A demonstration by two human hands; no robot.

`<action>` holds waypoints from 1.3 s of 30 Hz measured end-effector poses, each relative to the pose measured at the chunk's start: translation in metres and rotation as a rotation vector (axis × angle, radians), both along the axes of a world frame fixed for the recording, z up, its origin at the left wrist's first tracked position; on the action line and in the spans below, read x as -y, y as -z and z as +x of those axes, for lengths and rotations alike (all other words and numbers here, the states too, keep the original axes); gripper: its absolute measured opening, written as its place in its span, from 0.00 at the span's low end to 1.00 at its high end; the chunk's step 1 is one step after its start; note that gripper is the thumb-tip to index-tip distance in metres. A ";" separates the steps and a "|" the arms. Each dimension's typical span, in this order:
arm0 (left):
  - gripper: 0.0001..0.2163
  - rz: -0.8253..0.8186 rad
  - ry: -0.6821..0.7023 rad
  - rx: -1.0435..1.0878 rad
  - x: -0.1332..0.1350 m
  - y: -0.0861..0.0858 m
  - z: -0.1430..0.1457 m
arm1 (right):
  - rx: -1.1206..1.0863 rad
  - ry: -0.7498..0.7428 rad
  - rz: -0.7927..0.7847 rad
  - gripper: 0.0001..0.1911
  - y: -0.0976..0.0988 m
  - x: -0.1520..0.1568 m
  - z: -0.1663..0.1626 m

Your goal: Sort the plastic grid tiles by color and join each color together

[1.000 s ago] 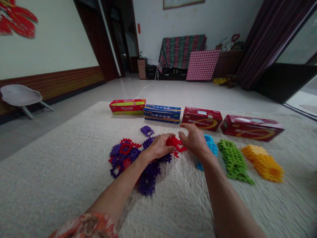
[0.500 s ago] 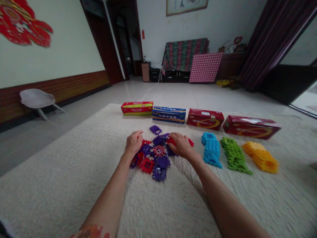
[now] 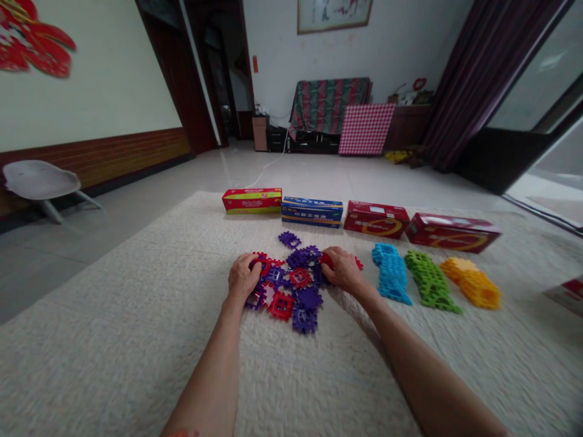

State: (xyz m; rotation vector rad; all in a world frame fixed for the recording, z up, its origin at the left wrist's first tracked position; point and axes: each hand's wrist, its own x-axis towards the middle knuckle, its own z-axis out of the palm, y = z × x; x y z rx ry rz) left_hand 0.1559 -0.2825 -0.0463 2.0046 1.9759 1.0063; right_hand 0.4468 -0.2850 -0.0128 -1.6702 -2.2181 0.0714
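A loose pile of red and purple interlocking plastic blocks [image 3: 310, 297], square with toothed edges, lies on the pale mat between my hands. At the pile's left edge, my left hand [image 3: 243, 277] is curled over red and purple blocks, its thumb toward the middle. Across from it, my right hand [image 3: 344, 269] closes on a red interlocking block [image 3: 327, 260], partly hidden by the fingers. More red shows beyond the knuckles. One purple block [image 3: 289, 240] lies apart, just behind the pile.
Right of the pile are rows of blue blocks [image 3: 392, 273], green blocks [image 3: 431, 282] and yellow blocks [image 3: 473, 284]. Behind stand a red-and-green box [image 3: 252, 201], a blue box [image 3: 312, 212] and two dark red boxes [image 3: 377, 220]. A white chair [image 3: 40, 180] stands far left.
The view has turned slightly right. My right hand and the middle of the pile have shifted a little right. More red and purple blocks show beside my left thumb.
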 end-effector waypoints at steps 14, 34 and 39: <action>0.14 0.023 -0.032 0.033 -0.004 -0.001 0.000 | -0.007 0.060 0.114 0.16 -0.001 -0.007 0.024; 0.09 0.065 -0.086 -0.019 -0.003 -0.003 -0.009 | 0.232 -0.168 -0.234 0.15 -0.029 -0.035 -0.131; 0.10 0.084 -0.231 -0.035 -0.005 -0.003 -0.013 | 0.239 -0.165 -0.279 0.16 -0.032 -0.035 -0.132</action>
